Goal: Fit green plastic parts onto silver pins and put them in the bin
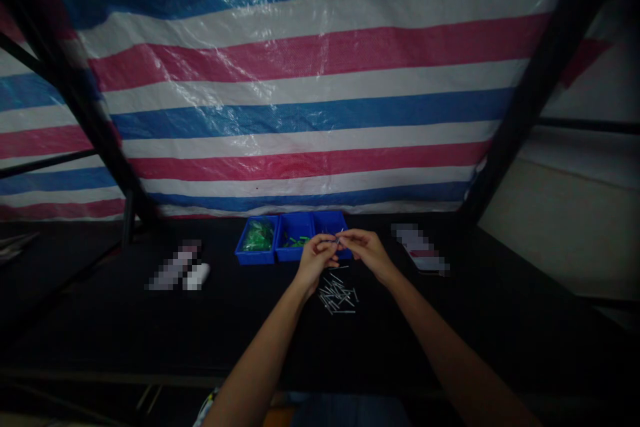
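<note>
My left hand [320, 255] and my right hand [361, 248] meet in front of the blue bins, fingertips pinched together around something small and thin that I cannot make out. Below them, a loose pile of thin metal pieces [338, 293], like screws or nails, lies on the black table [240, 333]. The left blue bin [256, 257] holds a bag of green pieces [258, 235]. A few loose green pieces [299, 241] lie in the middle blue bin [287, 254]. My hands partly cover the right blue bin [330, 218].
A blurred flat object [173, 270] and a white rounded object [199, 275] lie on the left. A phone-like object [421, 250] is on the right. Behind the table hangs a striped tarp [310, 107] between dark frame posts [530, 93].
</note>
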The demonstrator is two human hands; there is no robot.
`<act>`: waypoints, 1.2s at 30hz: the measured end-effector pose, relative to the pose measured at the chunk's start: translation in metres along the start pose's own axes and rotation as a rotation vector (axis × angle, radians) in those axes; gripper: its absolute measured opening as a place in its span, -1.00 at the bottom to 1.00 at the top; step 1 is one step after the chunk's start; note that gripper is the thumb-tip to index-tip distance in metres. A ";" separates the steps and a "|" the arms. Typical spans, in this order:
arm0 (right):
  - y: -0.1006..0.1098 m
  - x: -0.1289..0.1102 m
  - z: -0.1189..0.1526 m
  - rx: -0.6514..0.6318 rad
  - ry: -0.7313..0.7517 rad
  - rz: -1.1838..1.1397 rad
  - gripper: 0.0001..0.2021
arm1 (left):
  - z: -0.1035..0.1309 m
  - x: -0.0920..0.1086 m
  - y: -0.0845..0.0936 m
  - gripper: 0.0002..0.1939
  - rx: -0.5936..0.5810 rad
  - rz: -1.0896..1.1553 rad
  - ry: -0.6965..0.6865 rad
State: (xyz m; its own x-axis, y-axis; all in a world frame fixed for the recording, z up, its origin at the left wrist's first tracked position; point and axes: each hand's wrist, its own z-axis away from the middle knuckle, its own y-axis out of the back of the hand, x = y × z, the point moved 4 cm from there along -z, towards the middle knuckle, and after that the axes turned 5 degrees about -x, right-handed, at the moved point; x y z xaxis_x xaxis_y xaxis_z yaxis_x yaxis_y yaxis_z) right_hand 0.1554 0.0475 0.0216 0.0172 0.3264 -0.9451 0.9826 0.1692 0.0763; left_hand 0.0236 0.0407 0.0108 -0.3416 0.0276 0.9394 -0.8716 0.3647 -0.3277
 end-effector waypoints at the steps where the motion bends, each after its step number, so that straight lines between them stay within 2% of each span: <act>1: 0.000 0.001 0.000 -0.002 0.000 -0.003 -0.69 | 0.000 -0.001 0.000 -0.60 -0.007 -0.002 0.006; 5: 0.001 0.003 -0.001 -0.005 -0.019 -0.007 -0.67 | 0.001 0.000 0.000 -0.59 -0.028 -0.008 0.014; 13: -0.001 -0.002 0.000 -0.034 0.006 -0.016 -0.64 | 0.002 0.001 0.000 -0.59 0.007 0.011 0.019; 20: -0.003 -0.005 0.002 -0.073 0.012 0.000 -0.68 | 0.000 0.004 0.003 -0.59 0.074 0.017 -0.035; 28: -0.005 -0.006 0.001 -0.079 -0.001 -0.085 -0.73 | 0.000 0.009 0.007 -0.58 0.138 0.001 -0.120; 36: -0.010 0.002 0.002 -0.091 -0.056 -0.101 -0.68 | -0.001 0.010 0.009 -0.56 0.125 0.005 -0.131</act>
State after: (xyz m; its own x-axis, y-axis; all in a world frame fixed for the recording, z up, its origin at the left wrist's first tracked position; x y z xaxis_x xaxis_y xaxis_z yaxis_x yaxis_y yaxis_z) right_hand 0.1457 0.0450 0.0181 -0.0686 0.2514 -0.9654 0.9592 0.2827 0.0054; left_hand 0.0126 0.0452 0.0169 -0.3820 -0.0956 0.9192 -0.9038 0.2465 -0.3499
